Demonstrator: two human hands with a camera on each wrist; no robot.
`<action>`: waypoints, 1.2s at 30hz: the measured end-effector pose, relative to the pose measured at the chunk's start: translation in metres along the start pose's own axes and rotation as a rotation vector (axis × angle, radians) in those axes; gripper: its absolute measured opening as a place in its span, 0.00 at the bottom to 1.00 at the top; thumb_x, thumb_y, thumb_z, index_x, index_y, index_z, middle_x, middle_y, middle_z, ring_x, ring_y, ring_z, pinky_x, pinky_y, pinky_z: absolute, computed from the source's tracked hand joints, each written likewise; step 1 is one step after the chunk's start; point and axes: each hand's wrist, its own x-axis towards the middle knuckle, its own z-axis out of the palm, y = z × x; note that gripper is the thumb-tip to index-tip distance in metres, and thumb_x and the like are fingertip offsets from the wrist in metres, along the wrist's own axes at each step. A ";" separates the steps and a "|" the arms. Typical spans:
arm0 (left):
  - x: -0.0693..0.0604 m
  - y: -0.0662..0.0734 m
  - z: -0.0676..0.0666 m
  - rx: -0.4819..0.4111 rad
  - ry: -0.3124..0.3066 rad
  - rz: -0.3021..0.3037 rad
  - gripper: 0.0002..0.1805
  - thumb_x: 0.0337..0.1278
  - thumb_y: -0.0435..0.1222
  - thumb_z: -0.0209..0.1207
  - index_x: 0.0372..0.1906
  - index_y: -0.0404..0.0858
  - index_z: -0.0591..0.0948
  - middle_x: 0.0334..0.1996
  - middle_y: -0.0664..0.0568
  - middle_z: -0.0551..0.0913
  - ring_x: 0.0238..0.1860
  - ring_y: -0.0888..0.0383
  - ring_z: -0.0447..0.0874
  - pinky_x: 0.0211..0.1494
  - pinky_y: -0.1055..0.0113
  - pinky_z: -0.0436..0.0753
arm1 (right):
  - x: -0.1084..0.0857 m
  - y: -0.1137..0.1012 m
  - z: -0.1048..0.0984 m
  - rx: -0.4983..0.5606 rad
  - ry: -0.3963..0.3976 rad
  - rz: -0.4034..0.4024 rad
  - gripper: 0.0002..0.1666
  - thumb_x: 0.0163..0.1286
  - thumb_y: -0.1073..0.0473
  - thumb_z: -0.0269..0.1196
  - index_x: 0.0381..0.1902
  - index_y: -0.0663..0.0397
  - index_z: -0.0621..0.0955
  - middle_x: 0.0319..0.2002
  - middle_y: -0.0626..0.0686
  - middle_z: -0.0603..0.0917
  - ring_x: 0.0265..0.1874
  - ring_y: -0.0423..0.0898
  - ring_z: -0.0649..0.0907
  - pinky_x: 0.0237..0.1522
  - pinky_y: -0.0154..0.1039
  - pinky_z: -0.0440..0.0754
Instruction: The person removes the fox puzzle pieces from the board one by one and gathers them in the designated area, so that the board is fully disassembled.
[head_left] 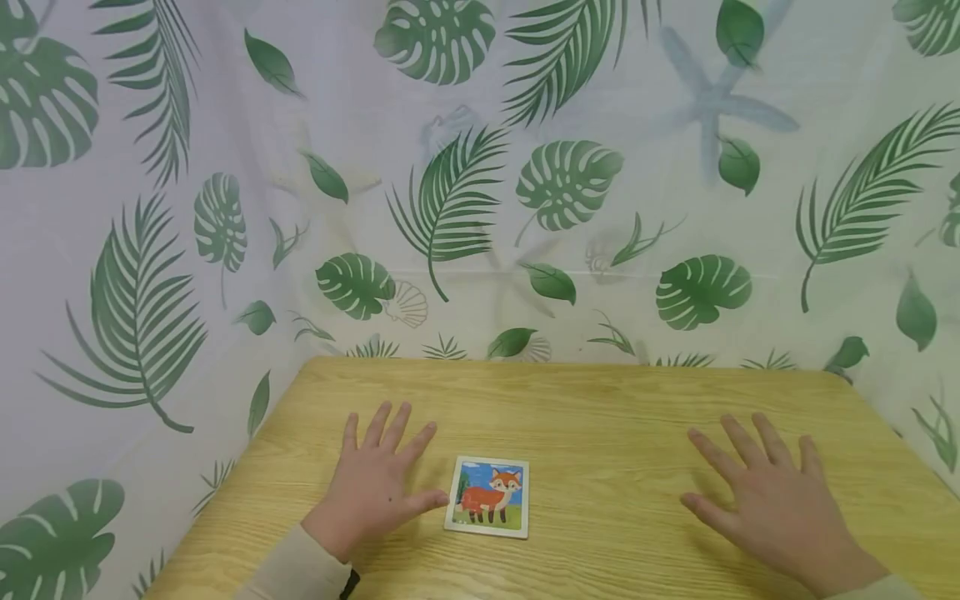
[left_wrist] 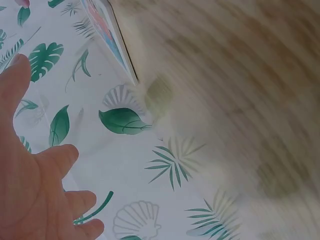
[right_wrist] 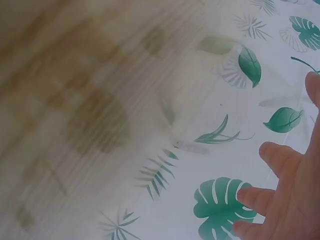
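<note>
A small square picture board (head_left: pixel 491 497) with a white border and an orange fox on it lies flat on the wooden table (head_left: pixel 600 467). Just left of it is my left hand (head_left: pixel 375 487), fingers spread and holding nothing. Its thumb tip comes close to the board's left edge in the head view; whether they touch I cannot tell. Part of the board (left_wrist: pixel 112 37) shows at the top of the left wrist view. Well to the right, my right hand (head_left: pixel 776 500) has its fingers spread too, with nothing in it. The right wrist view shows its fingers (right_wrist: pixel 280 157) apart from any object.
Behind the table hangs a white sheet (head_left: pixel 465 233) printed with green leaves, shells and starfish; it runs along the left side as well. The table's far edge (head_left: pixel 570 363) meets this sheet. A dark band (head_left: pixel 349 583) sits at the left wrist.
</note>
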 end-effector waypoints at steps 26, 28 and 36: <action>0.015 0.015 0.009 -0.254 -0.035 0.001 0.55 0.50 0.74 0.57 0.80 0.53 0.60 0.79 0.43 0.55 0.78 0.37 0.48 0.71 0.28 0.48 | 0.025 -0.060 0.006 0.228 0.025 -0.071 0.39 0.68 0.31 0.62 0.70 0.41 0.75 0.66 0.59 0.76 0.66 0.65 0.71 0.59 0.78 0.61; 0.017 0.017 0.010 -0.312 -0.062 0.002 0.54 0.52 0.73 0.58 0.81 0.52 0.60 0.79 0.43 0.55 0.78 0.37 0.48 0.71 0.28 0.48 | 0.027 -0.066 0.007 0.268 0.029 -0.074 0.37 0.68 0.32 0.63 0.69 0.41 0.77 0.65 0.58 0.77 0.64 0.63 0.74 0.57 0.76 0.64; 0.025 0.021 0.020 -0.564 -0.199 0.021 0.53 0.56 0.67 0.62 0.80 0.47 0.60 0.80 0.41 0.51 0.78 0.36 0.45 0.71 0.28 0.46 | 0.041 -0.095 0.009 0.438 -0.025 -0.085 0.33 0.71 0.35 0.62 0.67 0.43 0.79 0.62 0.57 0.80 0.59 0.62 0.78 0.57 0.68 0.71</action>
